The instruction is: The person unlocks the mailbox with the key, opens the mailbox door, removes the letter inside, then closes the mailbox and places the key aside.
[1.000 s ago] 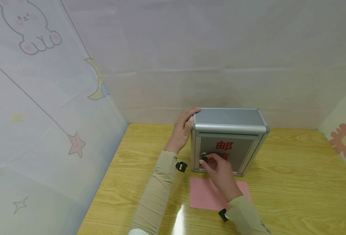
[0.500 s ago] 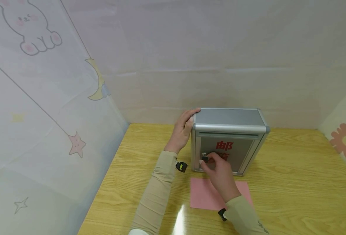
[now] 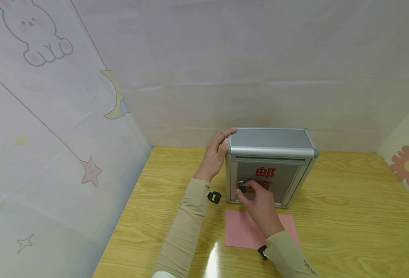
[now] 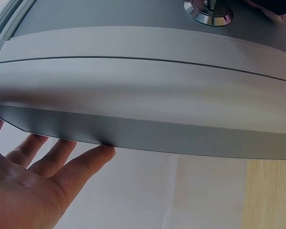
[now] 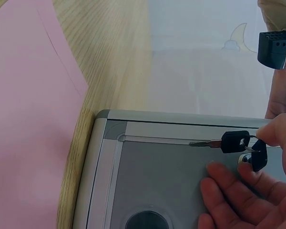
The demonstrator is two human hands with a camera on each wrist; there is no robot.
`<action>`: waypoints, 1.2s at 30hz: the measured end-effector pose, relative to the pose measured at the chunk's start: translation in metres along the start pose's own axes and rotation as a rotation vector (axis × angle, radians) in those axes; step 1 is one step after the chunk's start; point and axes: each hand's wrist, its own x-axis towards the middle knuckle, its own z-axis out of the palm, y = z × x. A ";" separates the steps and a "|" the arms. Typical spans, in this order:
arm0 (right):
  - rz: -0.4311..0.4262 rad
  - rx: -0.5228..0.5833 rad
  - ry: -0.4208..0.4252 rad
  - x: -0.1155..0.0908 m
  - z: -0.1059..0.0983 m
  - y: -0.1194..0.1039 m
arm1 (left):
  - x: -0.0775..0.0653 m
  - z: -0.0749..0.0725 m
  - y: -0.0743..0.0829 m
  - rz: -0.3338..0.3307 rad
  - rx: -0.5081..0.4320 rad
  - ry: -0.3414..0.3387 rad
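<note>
A grey metal mailbox [image 3: 272,138] with red characters [image 3: 265,172] on its front door stands upright on the table. My left hand [image 3: 214,156] rests against its left side, fingertips at the top edge; in the left wrist view the fingers [image 4: 88,167] lie fairly straight along that side. At the round door lock [image 4: 210,16], my right hand [image 3: 260,208] pinches the black head of a key [image 5: 260,155] between thumb and forefinger. The key's blade is hidden, seemingly in the lock. A second key [image 5: 233,142] hangs from the same ring.
A pink sheet or envelope [image 3: 240,231] lies flat on the wooden table [image 3: 347,216] in front of the mailbox, partly beneath my right forearm. A pale printed backdrop [image 3: 204,77] stands behind the table and along its left side.
Over the last second the right hand stays at the lock, with only a very slight shift of the fingers and key. The left hand and the mailbox hold still.
</note>
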 end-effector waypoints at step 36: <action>-0.002 -0.054 -0.098 -0.031 -0.049 0.057 | 0.000 0.001 -0.002 -0.002 -0.007 0.004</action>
